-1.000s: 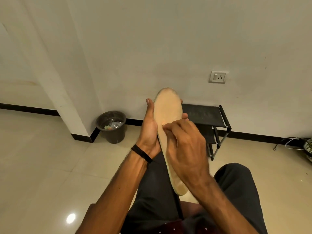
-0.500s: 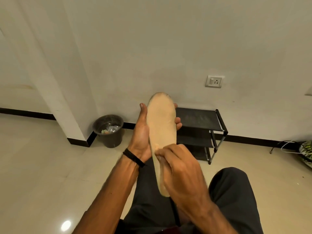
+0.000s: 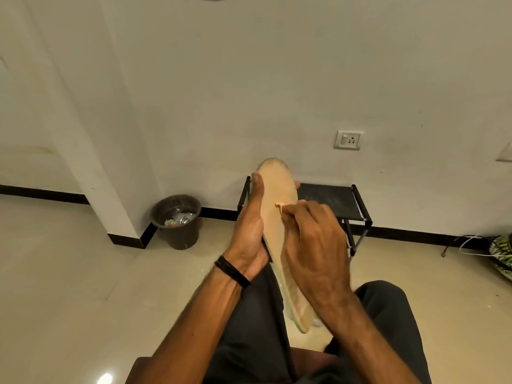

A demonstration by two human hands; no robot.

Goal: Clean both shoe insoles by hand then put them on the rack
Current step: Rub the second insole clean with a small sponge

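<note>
A tan shoe insole stands upright in front of me, toe end up, heel end down by my knees. My left hand grips it from the left, thumb along its edge and fingertips showing past the right edge. My right hand lies over the insole's middle with its fingers curled. Its fingertips pinch a small orange bit sticking up from the insole's surface. The black shoe rack stands against the wall behind the insole, its top shelf bare where visible.
A dark waste bin with scraps sits on the floor left of the rack, beside a white pillar. A green patterned shoe and a white cord lie at the far right. My dark-trousered legs fill the lower frame.
My right hand has slid up the insole from its lower half to near the ball area and now pinches a small orange bit. The left hand keeps its hold.
</note>
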